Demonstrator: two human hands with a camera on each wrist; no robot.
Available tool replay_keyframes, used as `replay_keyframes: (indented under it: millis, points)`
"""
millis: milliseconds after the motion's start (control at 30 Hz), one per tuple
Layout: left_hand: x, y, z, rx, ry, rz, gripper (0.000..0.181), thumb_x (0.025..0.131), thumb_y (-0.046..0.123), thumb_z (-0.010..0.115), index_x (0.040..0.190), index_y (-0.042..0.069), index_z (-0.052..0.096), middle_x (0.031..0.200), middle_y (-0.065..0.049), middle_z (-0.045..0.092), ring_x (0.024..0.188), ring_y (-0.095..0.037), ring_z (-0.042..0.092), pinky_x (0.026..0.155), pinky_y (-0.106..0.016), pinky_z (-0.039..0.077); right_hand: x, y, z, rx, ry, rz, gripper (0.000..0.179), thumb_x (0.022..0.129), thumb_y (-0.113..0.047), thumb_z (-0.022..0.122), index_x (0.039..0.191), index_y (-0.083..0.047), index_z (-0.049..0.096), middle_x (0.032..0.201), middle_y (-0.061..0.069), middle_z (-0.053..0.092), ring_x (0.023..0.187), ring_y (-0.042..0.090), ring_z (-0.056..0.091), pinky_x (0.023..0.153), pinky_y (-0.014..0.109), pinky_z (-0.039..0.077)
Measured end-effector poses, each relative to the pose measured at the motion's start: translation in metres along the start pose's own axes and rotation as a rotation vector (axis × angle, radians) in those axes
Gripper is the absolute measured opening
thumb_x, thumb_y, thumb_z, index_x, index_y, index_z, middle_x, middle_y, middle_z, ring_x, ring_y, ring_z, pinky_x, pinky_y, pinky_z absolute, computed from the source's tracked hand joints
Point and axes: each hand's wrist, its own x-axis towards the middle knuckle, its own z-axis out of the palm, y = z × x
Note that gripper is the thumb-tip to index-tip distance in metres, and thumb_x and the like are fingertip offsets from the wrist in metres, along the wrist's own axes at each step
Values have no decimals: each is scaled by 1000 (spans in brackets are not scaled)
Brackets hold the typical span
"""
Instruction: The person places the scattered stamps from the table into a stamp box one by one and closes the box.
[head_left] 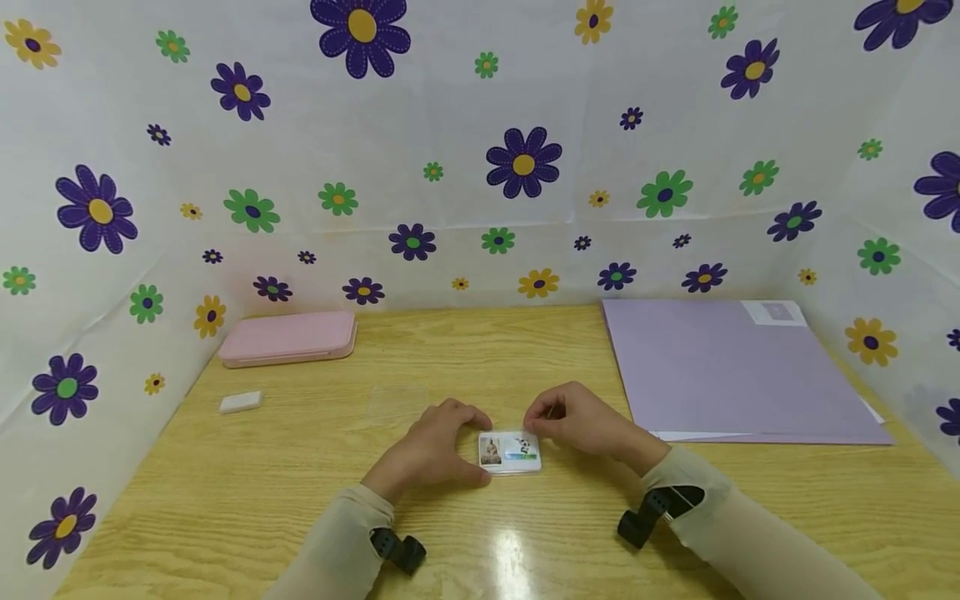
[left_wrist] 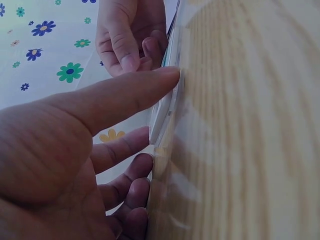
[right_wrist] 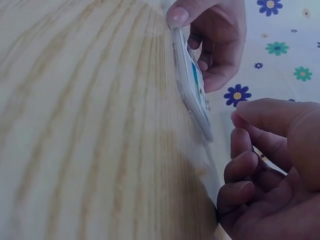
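The left hand (head_left: 435,446) is spread in a C at the left end of a clear-edged flat case (head_left: 510,454), thumb on the near edge and forefinger at the far edge, gripping it between the two. The case lies on the bench (head_left: 480,350) between both hands; a small brown picture (head_left: 491,451) shows beside the left hand, and a panda picture (head_left: 522,447) nearer the right. The right hand (head_left: 581,421) is at the case's far right corner, thumb and forefinger pressed together, the other fingers curled; whether anything thin is between the tips cannot be told. Behind each hand, a black wrist device (head_left: 639,521) sits at a beige sleeve (head_left: 757,529). Just beyond the left hand lies a faint transparent sheet (head_left: 396,404). Farther to that hand's left is a small white block (head_left: 241,402), with a pink case (head_left: 288,337) beyond it. Right of and beyond the right hand lies a purple folder (head_left: 742,375). A flower-printed cloth (head_left: 450,108) stands behind everything.
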Motion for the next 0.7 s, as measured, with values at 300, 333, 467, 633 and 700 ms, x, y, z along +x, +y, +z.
replay_keyframes:
  millis: [300, 333, 467, 633, 700]
  points:
    - [-3, 1, -2, -55, 5, 35, 52, 74, 28, 89, 118, 16, 64, 116, -3, 54, 110, -26, 47, 97, -48, 38, -1, 4, -4, 25, 49, -12, 12, 95, -12, 67, 102, -4, 73, 90, 4, 66, 73, 20, 52, 62, 26, 44]
    - [-3, 1, -3, -67, 6, 33, 52, 75, 28, 88, 119, 15, 64, 116, -3, 55, 110, -26, 48, 98, -48, 38, -1, 4, -4, 25, 56, -11, 12, 95, -12, 67, 103, -4, 73, 90, 3, 66, 75, 20, 53, 63, 26, 44]
    - [-3, 1, -5, -105, 29, 31, 48, 80, 30, 84, 120, 12, 63, 115, -3, 57, 107, -24, 52, 96, -46, 42, 1, 0, -5, 12, 70, -3, 12, 95, -13, 67, 103, -5, 73, 92, 2, 65, 79, 22, 54, 66, 28, 46]
    - [-3, -3, -9, -137, 64, 56, 43, 85, 31, 79, 119, 11, 63, 114, -2, 59, 106, -23, 55, 93, -44, 45, 3, -7, -7, -4, 78, -18, 14, 96, -15, 66, 105, -6, 73, 93, 1, 67, 81, 22, 56, 68, 30, 48]
    - [-5, -5, -11, -143, 74, 74, 41, 86, 29, 78, 119, 11, 63, 115, -3, 60, 107, -24, 56, 93, -45, 46, 5, -10, -7, -11, 80, -27, 15, 96, -15, 65, 106, -6, 73, 94, 0, 67, 82, 22, 56, 68, 30, 48]
